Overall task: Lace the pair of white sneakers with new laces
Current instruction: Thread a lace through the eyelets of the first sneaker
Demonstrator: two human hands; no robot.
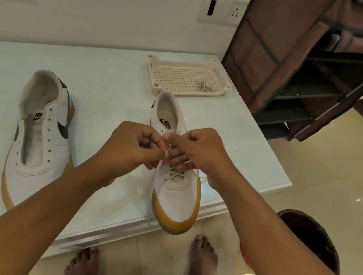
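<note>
1. Nearest, at 6 o'clock, the toe of the laced shoe (174,207) overhangs the edge of the bench (112,97). Before any firm pull I would slide it back toward 12 o'clock, as a hard tug could drag it onto the floor
2. One tail of the lace (152,193) hangs down the shoe's 9 o'clock side, past the bench edge, and the other loops out at 3 o'clock. Keep the two tails roughly even, so enough is left on each side for a bow
3. Crossings show only at the lowest eyelets, near the toe. The hands hide those higher up, so I cannot tell how far the lacing has got
4. Over the middle of the shoe the left hand (133,147) and right hand (199,151) meet. The left fingers (152,144) are curled and pinch the lace. The right fingers (179,160), just beside them, pinch it as well. This looks like threading. Grip close to the tip so it stays stiff, feed it through the eyelet, then draw the slack through flat and untwisted
5. At 9 o'clock, well apart, the bare shoe (38,142) lies with its eyelets empty. It is still to be laced
6. At 12 o'clock, just beyond the heel, the tray (178,77) holds the spare lace (205,86) bundled toward its 4 o'clock corner, ready for that second shoe
</note>
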